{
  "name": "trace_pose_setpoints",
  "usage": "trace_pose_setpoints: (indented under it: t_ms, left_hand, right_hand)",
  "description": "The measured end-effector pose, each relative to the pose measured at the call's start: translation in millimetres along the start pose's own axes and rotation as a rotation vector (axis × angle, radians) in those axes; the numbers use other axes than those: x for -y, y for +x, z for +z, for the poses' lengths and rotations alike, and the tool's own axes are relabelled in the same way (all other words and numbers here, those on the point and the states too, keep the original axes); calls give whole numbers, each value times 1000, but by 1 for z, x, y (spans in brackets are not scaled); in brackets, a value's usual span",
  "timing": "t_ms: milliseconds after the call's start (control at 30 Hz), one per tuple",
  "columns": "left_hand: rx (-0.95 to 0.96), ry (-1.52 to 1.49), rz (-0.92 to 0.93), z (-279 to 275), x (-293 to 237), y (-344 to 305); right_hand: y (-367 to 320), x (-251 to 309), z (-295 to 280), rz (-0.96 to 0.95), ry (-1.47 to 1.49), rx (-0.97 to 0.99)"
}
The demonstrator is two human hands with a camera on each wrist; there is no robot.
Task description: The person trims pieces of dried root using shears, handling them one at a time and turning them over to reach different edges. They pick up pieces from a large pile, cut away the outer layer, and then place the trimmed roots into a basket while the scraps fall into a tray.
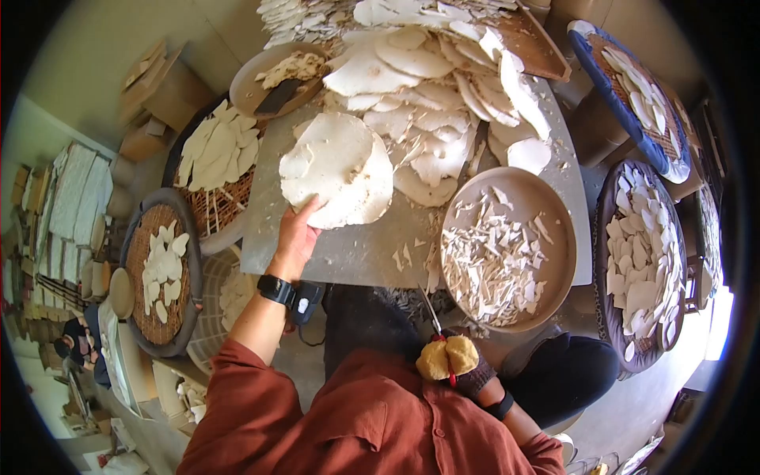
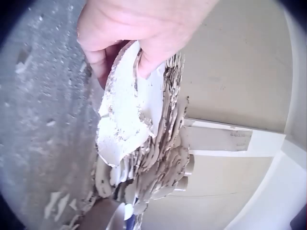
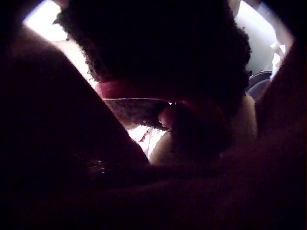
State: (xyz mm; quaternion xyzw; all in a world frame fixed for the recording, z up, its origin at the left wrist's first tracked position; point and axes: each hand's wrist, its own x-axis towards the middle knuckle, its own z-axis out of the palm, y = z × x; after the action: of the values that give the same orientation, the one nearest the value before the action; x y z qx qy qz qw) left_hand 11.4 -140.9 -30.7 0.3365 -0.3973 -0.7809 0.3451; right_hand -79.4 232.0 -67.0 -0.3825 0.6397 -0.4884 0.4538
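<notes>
My left hand [image 1: 299, 233] grips the near edge of a large, roundish, off-white slab [image 1: 336, 170], with the thumb on its top face. In the left wrist view the slab [image 2: 124, 105] appears edge-on, pinched between thumb and fingers, its rim rough. Near my lap my right hand [image 1: 477, 374], in a dark glove, holds scissors [image 1: 447, 358] with red handles wrapped in yellow padding. Their blades point up toward the table edge. The right wrist view is mostly dark, showing the glove [image 3: 158, 43] and a red handle [image 3: 129, 91].
Behind the slab, a tall pile of similar white slabs [image 1: 427, 111] covers the metal table [image 1: 348, 265]. A round tray [image 1: 566, 245] of narrow cut strips stands at the right front. A bowl [image 1: 245, 83] sits back left. Woven trays of white pieces [image 1: 162, 265] flank both sides.
</notes>
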Motion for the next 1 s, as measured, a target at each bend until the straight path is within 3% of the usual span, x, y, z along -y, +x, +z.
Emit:
trace_pose_setpoints:
  t_ms: [100, 233, 267, 400, 500, 533, 633, 733, 833, 867, 1000]
  left_hand:
    - [38, 269, -160, -22, 3, -15]
    - [219, 972, -427, -31, -22, -26]
    - [203, 1126, -393, -30, -27, -28]
    - [-80, 1350, 277, -43, -25, -21]
    - [-86, 1391, 590, -44, -7, -7]
    - [-38, 1468, 441, -43, -4, -7]
    - [-72, 1705, 487, -35, 0, -5]
    - [-112, 1683, 567, -42, 3, 1]
    - [-270, 1263, 515, -57, 4, 15]
    - [-306, 1023, 444, -65, 4, 22]
    - [-381, 593, 211, -86, 0, 40]
  right_hand:
    - [-5, -7, 4, 108, 163, -6]
    - [-3, 0, 3, 143, 300, -5]
    - [-4, -1, 3, 157, 336, -9]
    - [-4, 2, 3, 184, 371, -15]
    - [-4, 1, 4, 155, 303, -4]
    - [-4, 1, 5, 147, 287, 1]
    - [-6, 2, 4, 124, 229, 11]
    - [-4, 7, 4, 66, 61, 16]
    - [-3, 28, -1, -1, -128, 21]
    - [-4, 31, -2, -18, -153, 16]
    - [-6, 22, -1, -91, -224, -8]
